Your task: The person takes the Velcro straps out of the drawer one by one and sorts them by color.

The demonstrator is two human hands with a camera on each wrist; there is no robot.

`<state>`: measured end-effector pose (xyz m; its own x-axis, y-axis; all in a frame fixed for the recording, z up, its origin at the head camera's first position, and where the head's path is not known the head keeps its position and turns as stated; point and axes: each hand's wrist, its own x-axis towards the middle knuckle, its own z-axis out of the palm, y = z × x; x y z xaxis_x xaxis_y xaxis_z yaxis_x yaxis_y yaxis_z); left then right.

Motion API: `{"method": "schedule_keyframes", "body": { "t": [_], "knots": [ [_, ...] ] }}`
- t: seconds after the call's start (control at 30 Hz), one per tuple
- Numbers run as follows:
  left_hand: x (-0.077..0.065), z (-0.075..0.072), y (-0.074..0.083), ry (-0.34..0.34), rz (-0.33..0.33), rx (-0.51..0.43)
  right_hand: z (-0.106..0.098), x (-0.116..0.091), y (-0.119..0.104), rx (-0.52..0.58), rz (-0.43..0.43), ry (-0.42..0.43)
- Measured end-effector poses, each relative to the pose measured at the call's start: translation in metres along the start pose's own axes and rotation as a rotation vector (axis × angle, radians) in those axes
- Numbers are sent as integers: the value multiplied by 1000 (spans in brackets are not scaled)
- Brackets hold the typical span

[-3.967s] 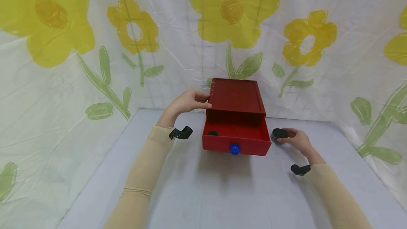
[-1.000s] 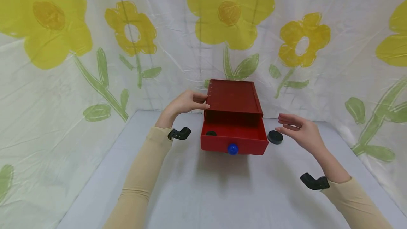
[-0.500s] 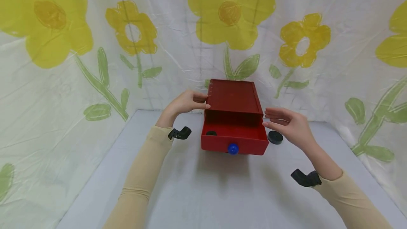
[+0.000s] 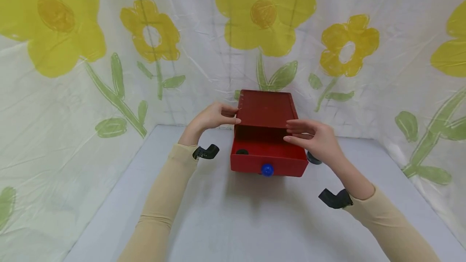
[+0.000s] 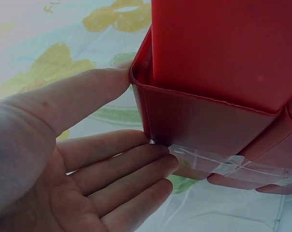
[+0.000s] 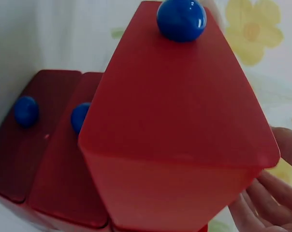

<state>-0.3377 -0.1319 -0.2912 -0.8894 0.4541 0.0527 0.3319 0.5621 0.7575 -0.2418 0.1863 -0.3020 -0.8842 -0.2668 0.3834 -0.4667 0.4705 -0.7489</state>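
Observation:
A small red drawer cabinet has its top drawer pulled out, with a blue knob on the front. My left hand touches the cabinet's left side; in the left wrist view its thumb and straight fingers meet the front corner. My right hand is over the drawer's right side, fingers extended and holding nothing. Inside the drawer's front left corner lies a black disc. A black round, flat piece sits on the table right of the drawer, partly hidden by my right hand.
Lower drawers with blue knobs show closed in the right wrist view. Clear tape crosses the cabinet side. A flower-printed curtain hangs behind the white table. Each wrist wears a black camera mount.
My right hand has let go of the black round piece beside the drawer, drawn back, then moved left over the drawer's right side. The left hand has stayed on the cabinet.

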Motion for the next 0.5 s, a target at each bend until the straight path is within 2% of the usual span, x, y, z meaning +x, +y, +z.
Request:
{"method": "schedule_keyframes", "body": {
  "t": [0.2,0.5],
  "knots": [
    [0,0,0,0,5,6,10,9,-6,20,-27,-55],
    [1,0,-1,4,8,8,29,18,-20,4,-14,-180]
  ]
}}
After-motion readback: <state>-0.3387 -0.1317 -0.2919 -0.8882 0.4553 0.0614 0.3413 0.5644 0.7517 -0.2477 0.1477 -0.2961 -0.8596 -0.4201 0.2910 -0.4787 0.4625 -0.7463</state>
